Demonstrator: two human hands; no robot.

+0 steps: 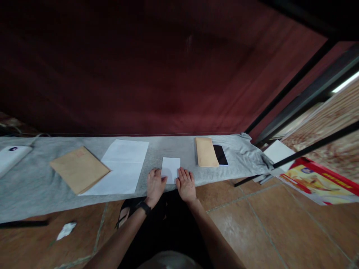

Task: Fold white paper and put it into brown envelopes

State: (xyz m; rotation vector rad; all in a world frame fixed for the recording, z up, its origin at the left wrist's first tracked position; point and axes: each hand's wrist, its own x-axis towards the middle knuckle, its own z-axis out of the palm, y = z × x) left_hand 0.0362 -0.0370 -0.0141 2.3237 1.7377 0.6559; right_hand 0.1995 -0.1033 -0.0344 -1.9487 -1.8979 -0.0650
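Two bare hands lie flat at the near edge of a long surface covered with grey cloth (33,183), either side of a small folded white paper rectangle (171,168). The left hand (155,185), with a black band at its wrist, rests palm down with fingers together, its fingertips touching the paper's lower left edge. The right hand (186,184) lies palm down too, fingers slightly apart, touching the paper's lower right edge. Neither hand pinches or lifts the paper, which lies flat on the cloth near the middle of the near edge.

Left of it lies a large white sheet of paper (120,166), and a large brown envelope (79,169) overlaps that sheet's left side. Towards the right end, close to the far edge, a smaller brown envelope (206,151) lies just beside a dark phone (220,154). At the far left end sits a white device (11,157). A crumpled white scrap (66,230) lies on the tiled floor below.
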